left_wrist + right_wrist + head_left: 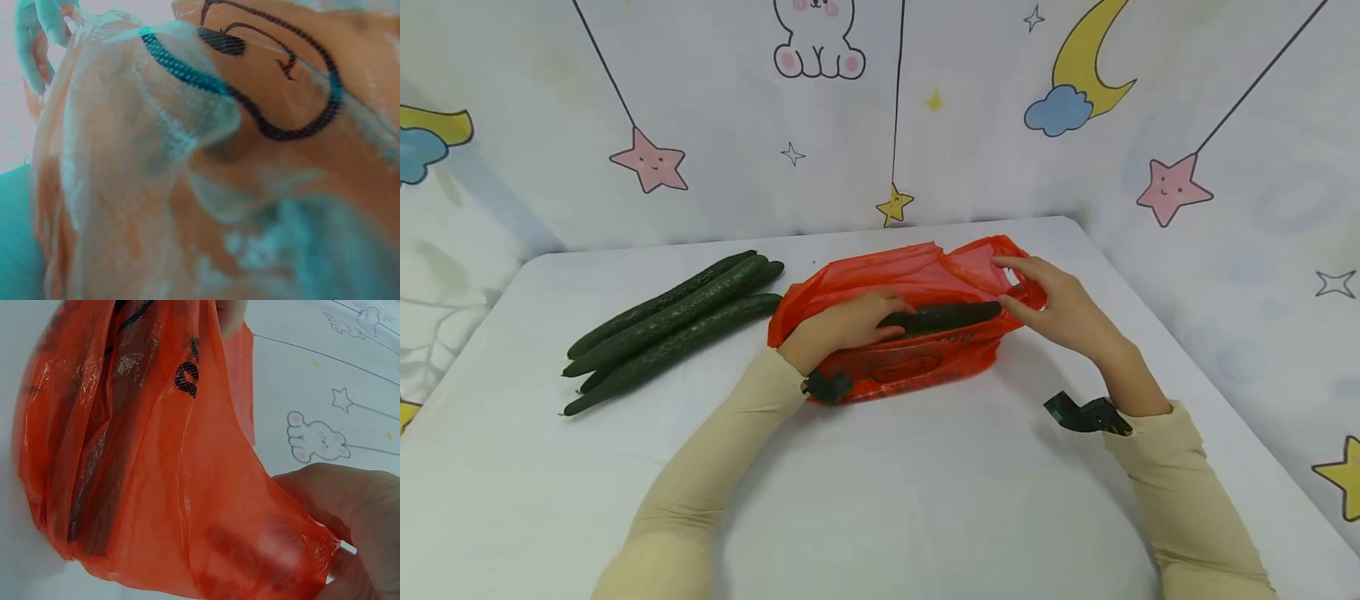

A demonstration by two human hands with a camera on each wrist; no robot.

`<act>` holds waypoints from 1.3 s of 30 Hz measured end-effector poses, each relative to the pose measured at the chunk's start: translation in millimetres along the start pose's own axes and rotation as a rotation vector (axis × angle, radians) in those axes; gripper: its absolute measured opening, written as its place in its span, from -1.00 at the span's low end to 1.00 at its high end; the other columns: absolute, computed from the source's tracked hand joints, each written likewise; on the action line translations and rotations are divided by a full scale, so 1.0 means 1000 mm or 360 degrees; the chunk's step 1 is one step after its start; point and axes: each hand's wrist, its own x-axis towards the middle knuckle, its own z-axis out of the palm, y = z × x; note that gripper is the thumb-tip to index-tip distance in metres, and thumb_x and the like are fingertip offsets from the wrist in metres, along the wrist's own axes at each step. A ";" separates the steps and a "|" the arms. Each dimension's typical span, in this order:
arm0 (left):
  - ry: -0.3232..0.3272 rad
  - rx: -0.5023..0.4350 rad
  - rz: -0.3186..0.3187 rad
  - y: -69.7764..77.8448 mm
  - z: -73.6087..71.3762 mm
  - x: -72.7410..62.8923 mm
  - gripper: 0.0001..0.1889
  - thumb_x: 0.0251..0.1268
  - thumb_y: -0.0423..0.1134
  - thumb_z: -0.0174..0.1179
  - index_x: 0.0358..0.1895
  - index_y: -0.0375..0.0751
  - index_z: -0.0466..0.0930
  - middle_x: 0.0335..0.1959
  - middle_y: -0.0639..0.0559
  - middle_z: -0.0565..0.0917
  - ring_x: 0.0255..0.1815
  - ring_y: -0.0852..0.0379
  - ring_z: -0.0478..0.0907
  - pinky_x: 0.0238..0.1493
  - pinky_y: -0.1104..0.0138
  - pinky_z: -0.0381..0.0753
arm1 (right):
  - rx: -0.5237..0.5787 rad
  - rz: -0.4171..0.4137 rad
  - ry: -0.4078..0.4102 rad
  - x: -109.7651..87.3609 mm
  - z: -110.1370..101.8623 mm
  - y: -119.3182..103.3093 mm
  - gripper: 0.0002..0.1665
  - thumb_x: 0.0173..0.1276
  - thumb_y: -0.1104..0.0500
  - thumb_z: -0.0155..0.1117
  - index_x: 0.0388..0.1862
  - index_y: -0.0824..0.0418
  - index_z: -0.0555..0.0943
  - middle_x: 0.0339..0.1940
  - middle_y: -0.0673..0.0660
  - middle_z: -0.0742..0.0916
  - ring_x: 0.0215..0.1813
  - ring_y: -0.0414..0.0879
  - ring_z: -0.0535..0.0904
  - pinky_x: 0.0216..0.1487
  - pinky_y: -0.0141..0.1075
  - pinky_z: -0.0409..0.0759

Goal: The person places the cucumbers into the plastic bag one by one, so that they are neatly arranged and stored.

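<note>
A red plastic bag (895, 367) lies on the table with its mouth facing up. Inside its opening is a dark green cucumber (951, 317), and my left hand (842, 325) reaches in, fingers curled over the cucumber's left end. With my right hand (1056, 304) I hold the bag's right edge; the right wrist view shows the thumb and fingers (344, 494) around the bunched film. Through the bag's side (106, 469), dark long shapes show in that view. Bag film (125, 187) fills most of the left wrist view and hides the left hand's grip.
Several cucumbers (662, 325) lie piled at a slant left of the bag. The white table (910, 500) reaches back to a patterned cloth wall (722, 100). Dark wrist cameras (1078, 414) sit at the beige sleeves (1180, 492).
</note>
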 end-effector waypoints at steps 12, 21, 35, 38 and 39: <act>0.0124 -0.0013 -0.0124 0.009 0.005 -0.027 -0.64 0.44 -0.24 0.13 0.22 -0.28 0.52 0.17 -0.12 0.59 0.22 0.01 0.50 0.28 0.21 0.45 | 0.0000 0.0017 -0.0047 -0.001 0.006 0.001 -0.36 0.33 0.30 0.29 0.39 0.27 0.37 0.31 0.37 0.49 0.09 0.23 0.51 0.01 0.19 0.57; 0.0450 -0.0054 -0.0032 0.013 -0.002 -0.058 -0.69 0.45 -0.42 0.04 0.19 -0.32 0.52 0.13 -0.12 0.61 0.22 -0.02 0.51 0.25 0.18 0.48 | 0.0004 -0.0009 -0.0026 0.000 0.009 0.002 -0.37 0.31 0.33 0.31 0.36 0.28 0.40 0.32 0.38 0.49 0.21 0.27 0.45 0.10 0.26 0.49; 0.0849 0.0135 0.0127 0.005 -0.012 -0.094 -0.76 0.28 -0.45 0.22 0.01 -0.30 0.64 -0.12 -0.11 0.71 -0.37 0.09 0.58 -0.28 0.27 0.61 | 0.0000 0.0011 -0.0042 0.001 0.007 -0.001 -0.37 0.34 0.29 0.30 0.38 0.23 0.39 0.34 0.36 0.47 0.30 0.28 0.37 0.12 0.29 0.46; 0.0865 0.0173 0.0100 0.002 -0.014 -0.101 -0.76 0.27 -0.43 0.24 0.00 -0.28 0.64 -0.11 -0.09 0.71 -0.35 0.07 0.60 -0.27 0.26 0.61 | -0.0003 0.0006 -0.0035 0.001 0.007 0.000 -0.36 0.33 0.29 0.30 0.38 0.24 0.39 0.34 0.35 0.48 0.32 0.28 0.36 0.16 0.30 0.42; 0.0868 0.0179 0.0089 0.000 -0.014 -0.104 -0.76 0.27 -0.43 0.24 0.00 -0.28 0.65 -0.10 -0.10 0.71 -0.36 0.05 0.60 -0.27 0.25 0.61 | -0.0005 0.0004 -0.0034 0.001 0.007 0.000 -0.36 0.33 0.29 0.31 0.38 0.24 0.39 0.34 0.35 0.47 0.32 0.28 0.35 0.17 0.31 0.41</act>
